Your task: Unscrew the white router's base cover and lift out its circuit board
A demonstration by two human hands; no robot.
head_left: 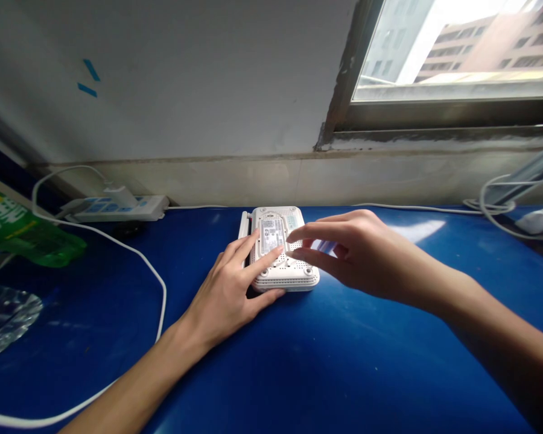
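A white Wi-Fi router [283, 278] lies on the blue tabletop with its vented underside, printed label and round feet facing up. Along its left side runs a white antenna [244, 224]. My left hand [230, 274] holds the router from the left, fingers spread over the underside and thumb against the front edge. Over the router's right half, my right hand [357, 244] is curled, its thumb and index fingertips a little apart close to the surface. Something whitish and translucent [324, 246] shows inside the curled fingers; its kind I cannot make out.
A white power strip [151, 208] with a plugged-in charger [121, 196] sits at the back left. Its white cable [156, 265] loops across the table's left side. A green bottle [31, 232] and a clear plastic bottle [9, 316] lie there. Coiled cable [489, 206] is at the right.
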